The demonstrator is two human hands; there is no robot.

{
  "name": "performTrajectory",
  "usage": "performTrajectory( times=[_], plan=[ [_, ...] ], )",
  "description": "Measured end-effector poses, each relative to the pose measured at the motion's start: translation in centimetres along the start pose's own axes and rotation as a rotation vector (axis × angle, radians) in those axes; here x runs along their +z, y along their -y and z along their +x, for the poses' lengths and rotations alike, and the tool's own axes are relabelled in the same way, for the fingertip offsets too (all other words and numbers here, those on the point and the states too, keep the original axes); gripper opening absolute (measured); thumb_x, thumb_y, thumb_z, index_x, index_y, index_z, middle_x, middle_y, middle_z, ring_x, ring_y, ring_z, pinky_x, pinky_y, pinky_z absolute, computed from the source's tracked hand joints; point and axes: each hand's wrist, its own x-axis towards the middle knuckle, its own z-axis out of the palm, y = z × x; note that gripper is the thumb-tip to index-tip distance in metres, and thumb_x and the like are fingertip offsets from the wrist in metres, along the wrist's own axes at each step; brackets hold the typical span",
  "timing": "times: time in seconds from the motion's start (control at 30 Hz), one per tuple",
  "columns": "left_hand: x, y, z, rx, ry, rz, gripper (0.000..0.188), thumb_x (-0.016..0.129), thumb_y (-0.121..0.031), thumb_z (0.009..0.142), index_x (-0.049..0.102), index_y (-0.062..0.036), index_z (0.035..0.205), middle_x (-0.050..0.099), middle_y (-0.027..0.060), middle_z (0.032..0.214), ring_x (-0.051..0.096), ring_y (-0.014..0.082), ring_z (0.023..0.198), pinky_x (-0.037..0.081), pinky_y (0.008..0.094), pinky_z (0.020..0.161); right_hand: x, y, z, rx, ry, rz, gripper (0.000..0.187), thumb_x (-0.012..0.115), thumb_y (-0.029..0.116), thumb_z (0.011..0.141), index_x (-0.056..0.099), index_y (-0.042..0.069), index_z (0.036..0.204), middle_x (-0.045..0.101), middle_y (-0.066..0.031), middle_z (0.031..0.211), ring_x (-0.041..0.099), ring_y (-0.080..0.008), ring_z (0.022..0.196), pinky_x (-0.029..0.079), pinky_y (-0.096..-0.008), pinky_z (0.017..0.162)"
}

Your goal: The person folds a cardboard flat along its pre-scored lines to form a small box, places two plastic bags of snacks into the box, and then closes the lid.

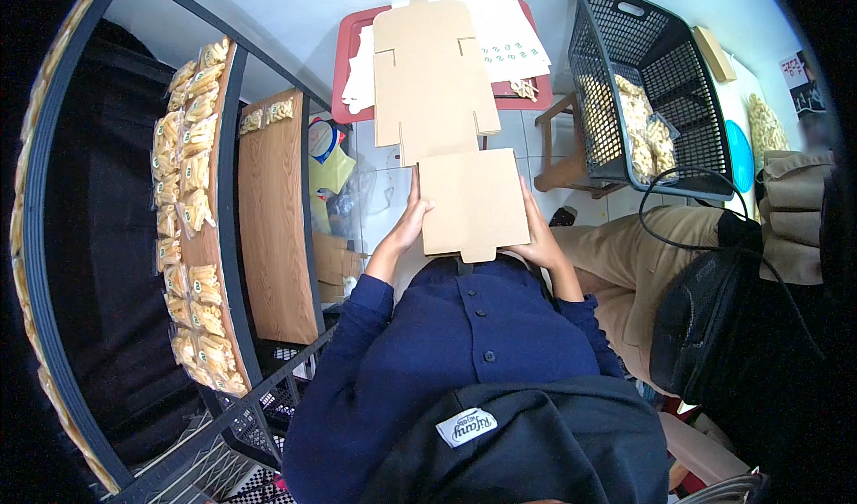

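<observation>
Between my hands is a brown cardboard box (475, 200), its squarish face up and a tab at its near edge, close in front of my body. My left hand (410, 224) grips its left side, with the thumb near the edge. My right hand (539, 234) presses along its right side, the fingers partly hidden. Beyond it a long flat cardboard sheet (433, 75) with slots and flaps reaches over the table. The held box overlaps the sheet's near end, and I cannot tell whether the two are joined.
Under the sheet, a red table (350, 58) bears white papers (511, 35). A black crate (705, 102) with bagged snacks (636, 124) stands right on a wooden stool (562, 160). Left, a shelf rack (239, 236) holds several snack packets (198, 178). Another person's leg (616, 263) is at right.
</observation>
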Motion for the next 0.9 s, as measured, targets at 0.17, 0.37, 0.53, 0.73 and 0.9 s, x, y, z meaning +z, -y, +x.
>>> performTrajectory(
  times=[0.17, 0.37, 0.53, 0.73, 0.9],
  plan=[
    [0.3, 0.5, -0.1, 0.002, -0.014, 0.047, 0.081, 0.036, -0.019, 0.081, -0.015, -0.0073, 0.142, -0.009, 0.0132, 0.151, 0.0, 0.0244, 0.139, 0.009, 0.0328, 0.111, 0.5, -1.3, -0.9, 0.025, 0.019, 0.237, 0.117, 0.078, 0.04, 0.059, 0.005, 0.004, 0.144, 0.009, -0.021, 0.149, 0.011, -0.0324, 0.138, 0.016, -0.0416, 0.111],
    [0.7, 1.7, 0.2, -0.084, -0.049, 0.069, 0.073, 0.034, -0.025, 0.09, -0.016, -0.0101, 0.142, -0.005, 0.0133, 0.151, 0.007, 0.0244, 0.138, 0.014, 0.0337, 0.11, 1.0, -2.9, -0.8, 0.126, -0.011, 0.312, 0.101, 0.071, 0.036, 0.071, 0.009, 0.004, 0.144, 0.012, -0.0218, 0.148, 0.012, -0.0311, 0.138, 0.014, -0.0397, 0.111],
    [2.3, 0.7, -1.1, -0.273, 0.0, -0.14, 0.081, 0.044, -0.039, 0.09, -0.013, -0.0182, 0.144, 0.0, 0.0134, 0.15, 0.011, 0.0285, 0.138, 0.022, 0.0422, 0.108, 1.3, -3.5, -0.9, 0.232, -0.092, 0.422, 0.095, 0.07, 0.034, 0.074, 0.013, 0.007, 0.144, 0.018, -0.0222, 0.146, 0.018, -0.0311, 0.136, 0.018, -0.0395, 0.11],
    [3.1, 0.2, -0.9, -0.348, -0.025, -0.274, 0.083, 0.045, -0.045, 0.089, -0.012, -0.0191, 0.144, 0.004, 0.0134, 0.15, 0.012, 0.0307, 0.137, 0.026, 0.0458, 0.105, 1.0, -3.3, -1.0, 0.203, -0.096, 0.273, 0.098, 0.076, 0.036, 0.068, 0.019, 0.006, 0.142, 0.029, -0.023, 0.141, 0.028, -0.0327, 0.132, 0.025, -0.0404, 0.107],
    [3.3, 0.8, -0.1, -0.321, -0.031, -0.23, 0.084, 0.042, -0.051, 0.089, -0.012, -0.0172, 0.144, 0.002, 0.0136, 0.15, 0.012, 0.0297, 0.137, 0.025, 0.0449, 0.106, 1.1, -3.0, -0.9, 0.217, -0.159, 0.357, 0.103, 0.08, 0.035, 0.062, 0.021, 0.005, 0.141, 0.035, -0.023, 0.138, 0.033, -0.0321, 0.129, 0.027, -0.0404, 0.106]
  ],
)
